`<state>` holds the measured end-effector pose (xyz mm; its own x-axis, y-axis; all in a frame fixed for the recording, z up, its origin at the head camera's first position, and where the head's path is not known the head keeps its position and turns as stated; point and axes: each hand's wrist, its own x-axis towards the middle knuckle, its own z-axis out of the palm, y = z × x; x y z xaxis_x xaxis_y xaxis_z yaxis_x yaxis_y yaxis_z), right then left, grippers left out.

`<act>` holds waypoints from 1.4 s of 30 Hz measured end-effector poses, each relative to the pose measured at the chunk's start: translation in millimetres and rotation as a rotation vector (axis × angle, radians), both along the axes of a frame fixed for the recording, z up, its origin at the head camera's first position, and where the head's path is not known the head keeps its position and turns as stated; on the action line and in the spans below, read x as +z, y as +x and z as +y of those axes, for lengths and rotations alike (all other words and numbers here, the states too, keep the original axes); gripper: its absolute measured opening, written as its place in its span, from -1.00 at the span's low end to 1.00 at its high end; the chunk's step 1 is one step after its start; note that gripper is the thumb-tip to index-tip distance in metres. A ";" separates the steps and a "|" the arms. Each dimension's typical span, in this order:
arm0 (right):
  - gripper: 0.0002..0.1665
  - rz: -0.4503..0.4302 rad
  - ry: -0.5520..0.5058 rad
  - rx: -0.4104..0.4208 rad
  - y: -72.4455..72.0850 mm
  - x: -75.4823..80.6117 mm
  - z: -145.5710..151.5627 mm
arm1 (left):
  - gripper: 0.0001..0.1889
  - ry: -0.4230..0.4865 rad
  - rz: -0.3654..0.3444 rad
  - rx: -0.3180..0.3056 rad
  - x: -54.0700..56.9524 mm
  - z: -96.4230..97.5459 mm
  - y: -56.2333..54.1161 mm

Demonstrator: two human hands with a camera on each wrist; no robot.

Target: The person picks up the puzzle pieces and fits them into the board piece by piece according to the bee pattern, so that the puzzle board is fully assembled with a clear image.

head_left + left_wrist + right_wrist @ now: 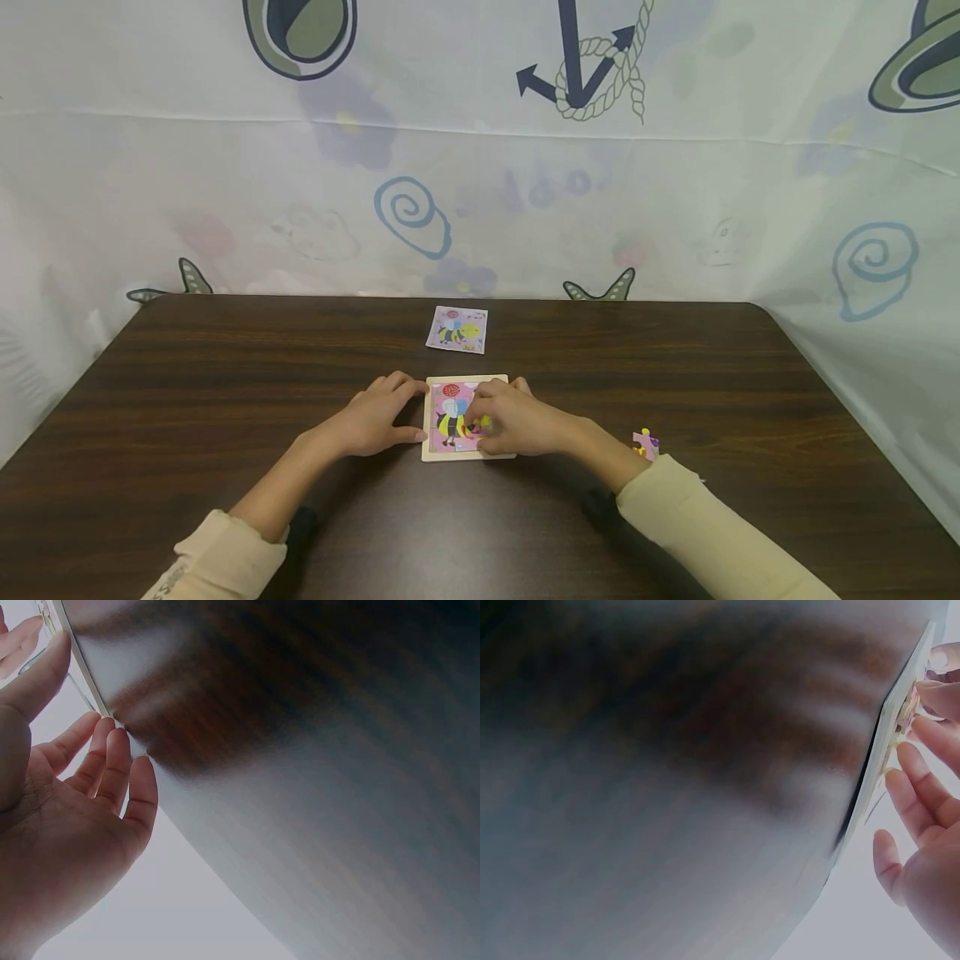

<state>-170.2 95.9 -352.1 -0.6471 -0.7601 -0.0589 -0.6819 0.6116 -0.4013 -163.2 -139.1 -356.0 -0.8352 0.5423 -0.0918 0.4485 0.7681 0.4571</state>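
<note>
A square jigsaw puzzle board (442, 457) with a pale wooden border lies on the table, its picture a bee on pink. Thumb and fingertips of my left hand (378, 414) touch its left edge, spread apart along the border. Over the right part of the picture, my right hand (517, 418) pinches a small puzzle piece (907, 711) between thumb and fingers, close over the board. That hand hides much of the board's right side. In the left wrist view, fingertips of the left hand (90, 802) rest right at the board's edge.
Behind the board lies a square picture card (457, 330) with the same bee. One or more loose puzzle pieces (643, 443) lie by the right sleeve, partly hidden. The dark wooden table (225, 375) ends at a printed white curtain (480, 208).
</note>
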 end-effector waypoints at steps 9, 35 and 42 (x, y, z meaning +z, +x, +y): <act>-0.81 0.008 -0.018 -0.006 0.1 0.3 2.8 | -0.37 0.004 0.012 -0.006 -0.3 -0.3 0.2; -0.83 -0.022 -0.034 -0.010 0.7 -0.2 4.4 | -0.37 -0.002 0.014 0.002 -1.1 0.0 0.4; -0.83 -0.025 -0.063 -0.006 -1.4 2.0 6.8 | -0.37 -0.001 0.008 -0.001 0.3 0.3 0.5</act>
<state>-171.6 102.7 -350.2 -0.6506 -0.7589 -0.0273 -0.6677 0.5888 -0.4554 -162.7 -138.8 -355.7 -0.8355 0.5427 -0.0856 0.4525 0.7681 0.4529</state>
